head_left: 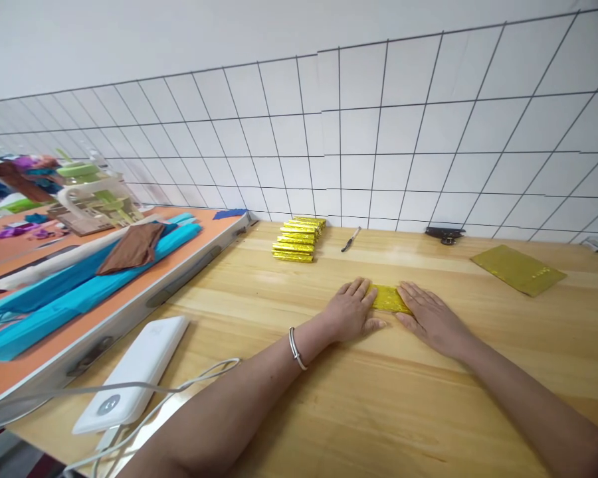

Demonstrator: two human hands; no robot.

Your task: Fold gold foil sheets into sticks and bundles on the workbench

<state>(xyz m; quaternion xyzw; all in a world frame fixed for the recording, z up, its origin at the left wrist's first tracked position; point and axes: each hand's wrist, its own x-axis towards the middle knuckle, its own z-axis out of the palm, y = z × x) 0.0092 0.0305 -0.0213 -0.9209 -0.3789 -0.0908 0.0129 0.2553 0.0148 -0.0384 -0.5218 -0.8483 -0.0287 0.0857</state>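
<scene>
Two bare hands on a wooden counter (pixel 359 411). Clock directions are read from the gold foil piece (pixel 389 299), with twelve toward the tiled wall (pixel 363 136). The foil piece lies flat on the counter between the hands. Left hand (pixel 349 313), toward nine o'clock: palm down at one end of the foil, its four fingers (pixel 361 288) close together, thumb apart; a silver bracelet (pixel 296 348) circles the wrist. Right hand (pixel 434 324), toward four o'clock: palm down at the opposite end, fingers likewise close together, thumb apart. Neither hand pinches the foil. At ten o'clock, a row of gold rolls (pixel 296 240); at eleven, a pen (pixel 350 240); between one and two, a black clip (pixel 445 234); just short of three, a flat gold sheet (pixel 518 270). Between eight and nine, a white power bank (pixel 132 375) with a cable (pixel 194 384) beside it. Farther off at nine, blue cloth (pixel 167 252) and brown cloth (pixel 132 247) lie on an orange surface (pixel 210 230).
</scene>
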